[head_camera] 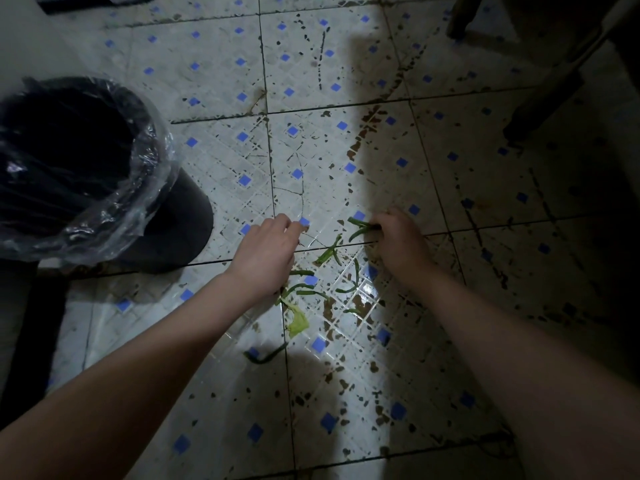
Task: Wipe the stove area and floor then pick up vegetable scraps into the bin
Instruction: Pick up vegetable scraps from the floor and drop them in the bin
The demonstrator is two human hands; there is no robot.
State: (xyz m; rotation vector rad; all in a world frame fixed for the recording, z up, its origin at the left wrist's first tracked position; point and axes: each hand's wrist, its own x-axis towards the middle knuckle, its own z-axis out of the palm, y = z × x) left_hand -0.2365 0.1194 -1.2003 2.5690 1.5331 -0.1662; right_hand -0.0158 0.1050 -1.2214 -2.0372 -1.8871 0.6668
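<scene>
The tiled floor (346,81) is stained. A bin (79,168) with a clear liner stands at left. The left hand (266,254) reaches down, fingers loosely curled and holding nothing visible. The right hand (398,237) pinches green scraps (358,228); more scraps (304,292) lie between the hands.

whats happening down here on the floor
A person is reaching down with both hands to gather green vegetable scraps scattered on the tiled floor. The right hand is closed on a few green strips at the far edge of the pile. The left hand hovers over the near side of the scraps; whether it holds any is hidden. A pale leaf and more strips lie between the arms. A bin with a clear liner stands open to the left.
</scene>
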